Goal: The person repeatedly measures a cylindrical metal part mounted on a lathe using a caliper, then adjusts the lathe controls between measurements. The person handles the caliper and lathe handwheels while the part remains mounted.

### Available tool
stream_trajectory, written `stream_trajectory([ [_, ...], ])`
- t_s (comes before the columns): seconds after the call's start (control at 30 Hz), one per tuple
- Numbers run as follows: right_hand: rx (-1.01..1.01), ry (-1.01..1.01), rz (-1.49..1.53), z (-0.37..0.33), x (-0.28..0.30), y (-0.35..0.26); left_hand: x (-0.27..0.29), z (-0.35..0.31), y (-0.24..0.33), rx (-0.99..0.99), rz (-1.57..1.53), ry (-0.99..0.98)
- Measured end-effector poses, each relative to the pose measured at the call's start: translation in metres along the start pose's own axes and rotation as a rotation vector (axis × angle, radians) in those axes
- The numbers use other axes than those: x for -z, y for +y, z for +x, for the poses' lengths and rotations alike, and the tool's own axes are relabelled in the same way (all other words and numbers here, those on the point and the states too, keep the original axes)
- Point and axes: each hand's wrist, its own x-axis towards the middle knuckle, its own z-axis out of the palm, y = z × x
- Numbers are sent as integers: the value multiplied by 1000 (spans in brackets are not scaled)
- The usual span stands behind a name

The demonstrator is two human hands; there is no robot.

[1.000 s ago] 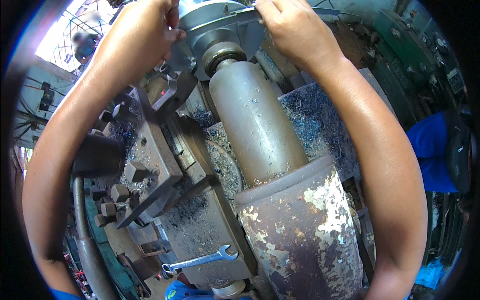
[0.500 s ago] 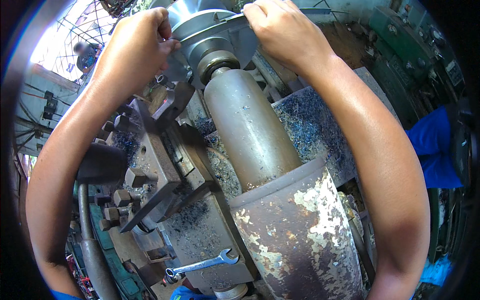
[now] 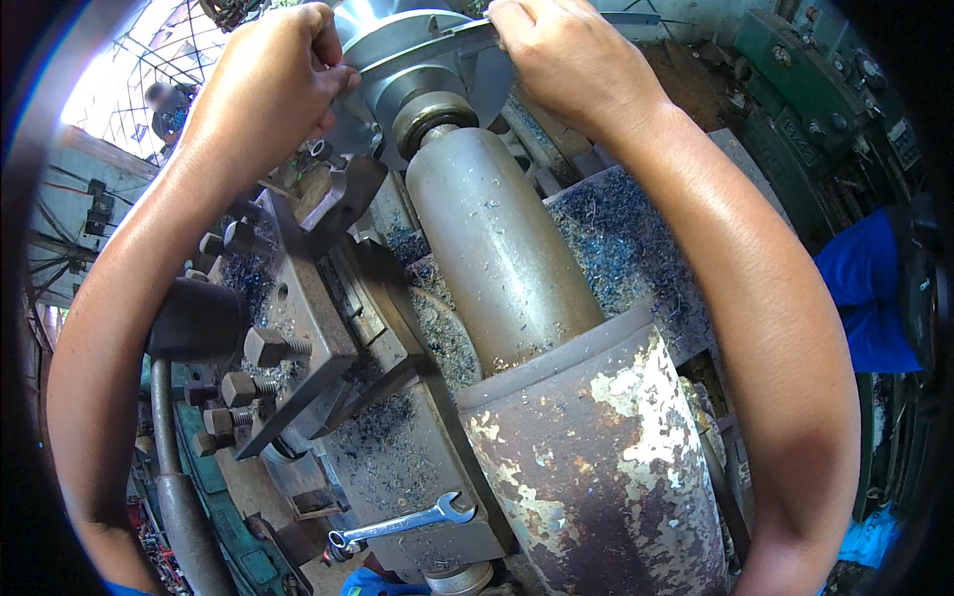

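Observation:
A long flat grey metal bar [image 3: 632,18], like a ruler or a caliper beam, lies across the face of a round metal disc [image 3: 489,87] at the top. My right hand [image 3: 571,62] is closed on the bar at the disc's right edge. My left hand [image 3: 283,79] has its fingers pinched together at the bar's left end, beside the disc's left rim; the fingertips partly hide what is between them. Against the disc's hub presses the tip of a lathe's tailstock centre, behind which runs a smooth steel cylinder [image 3: 502,243].
The tailstock body [image 3: 596,467] has flaking paint. Left of it stand a tool post [image 3: 308,308] with several square-headed bolts and a black-knobbed lever [image 3: 199,320]. An open-ended spanner [image 3: 402,521] lies on the slide. Metal chips [image 3: 631,238] cover the bed. Another person [image 3: 169,109] is far left.
Both hands keep their grip with only a slight shift. The disc and bar sit a little higher in view, and the view has tilted slightly.

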Motion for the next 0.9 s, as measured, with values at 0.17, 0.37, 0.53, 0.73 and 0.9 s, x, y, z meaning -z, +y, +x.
stream_trajectory([
  [0.17,-1,-9,-7,-2,1,2,0,1,0,39,-15,-15],
  [0.37,-1,-2,31,-1,2,2,0,0,5,70,-45,-14],
  [0.53,-10,-21,36,-1,3,1,1,-1,6,85,-12,-29],
  [0.73,-9,-22,38,-1,4,1,1,0,3,67,16,-24],
  [0.9,-4,-11,19,-1,4,0,0,0,2,78,26,-33],
])
